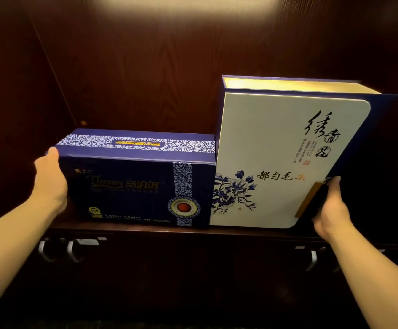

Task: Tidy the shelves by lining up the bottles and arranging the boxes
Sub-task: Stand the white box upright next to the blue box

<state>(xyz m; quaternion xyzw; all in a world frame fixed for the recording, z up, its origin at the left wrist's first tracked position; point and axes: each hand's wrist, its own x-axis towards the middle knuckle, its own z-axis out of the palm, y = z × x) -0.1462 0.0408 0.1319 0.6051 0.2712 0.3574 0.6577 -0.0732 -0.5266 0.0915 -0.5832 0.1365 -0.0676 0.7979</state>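
Dark reddish wood panels the back and sides of the shelf (pixel 131 225), on which two gift boxes stand side by side with their fronts near its front edge. At about eight o'clock in the view sits the navy blue box (pixel 136 184), low and wide, with white floral bands and gold lettering; at about three o'clock stands the white tea box (pixel 276 162), taller, with blue painted flowers, black calligraphy and a blue spine. Their near sides appear to touch or nearly so at the centre. The left hand (pixel 50 179) lies flat and open against the left end of the navy box, fingers reaching up to its top corner, pressing rather than grasping. The right hand (pixel 331 207) is partly curled around the lower right edge of the white box, beside its tan clasp (pixel 308 199); I cannot tell how firmly it grips. My judgement is that the two boxes are being squeezed together and squared up. The tall box is the risk: a push low on its right edge could tip its top away or twist it out of line, and uneven pressure from the two sides could skew the navy box or slide either one over the front lip above the cabinet doors (pixel 193 269). No bottles are in view.
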